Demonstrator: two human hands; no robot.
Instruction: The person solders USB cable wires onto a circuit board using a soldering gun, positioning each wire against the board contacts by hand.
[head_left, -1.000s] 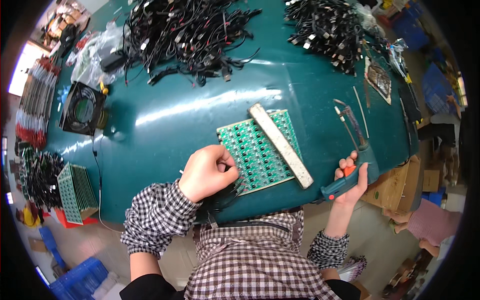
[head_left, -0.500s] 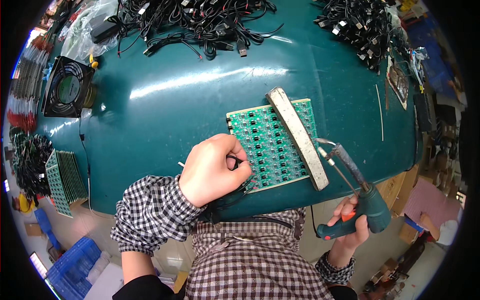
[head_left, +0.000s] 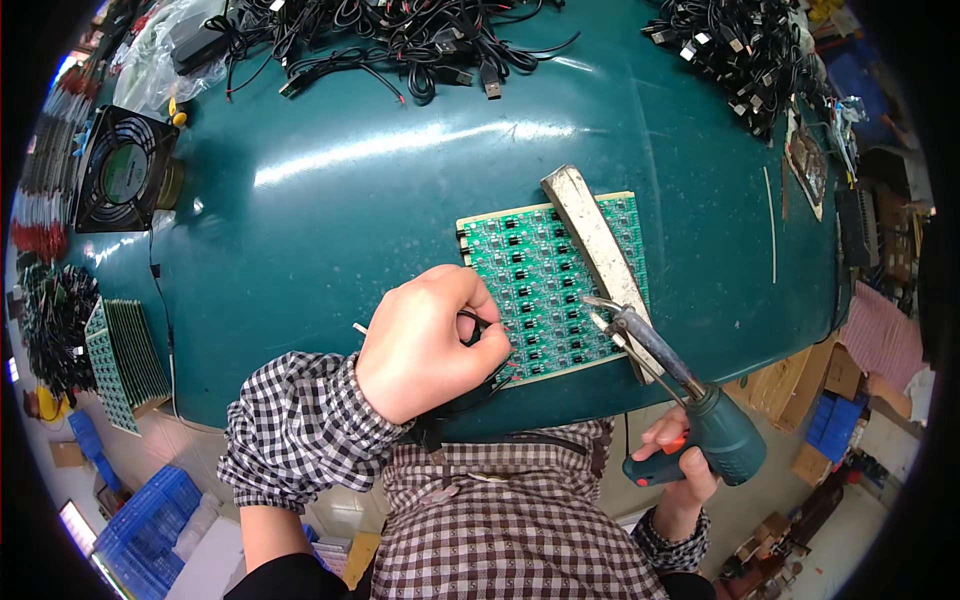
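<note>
Green surface (head_left: 330, 260) spreading ahead of both hands, and steadiness looks key: the circuit-board panel (head_left: 545, 290) must not slip, lying just right of the left hand (head_left: 430, 345), by its fingertips. Soldering gun (head_left: 722, 435) gripped in the right hand (head_left: 680, 475), tip ahead and leftward, best kept clear of those fingers! Metal bar (head_left: 603, 250) slants over the panel, ahead of the right hand. Black cable (head_left: 480, 322), pinched in the left, wants a light, still hold.

The place looks like an electronics workshop, shown by the circuit-board panel (head_left: 533, 290) and heaps of black cables (head_left: 430, 45) on the green desk (head_left: 310, 280), the soldering gun (head_left: 724, 434), a stack of similar panels (head_left: 125, 362) at the left, and blue crates (head_left: 145, 530).
</note>
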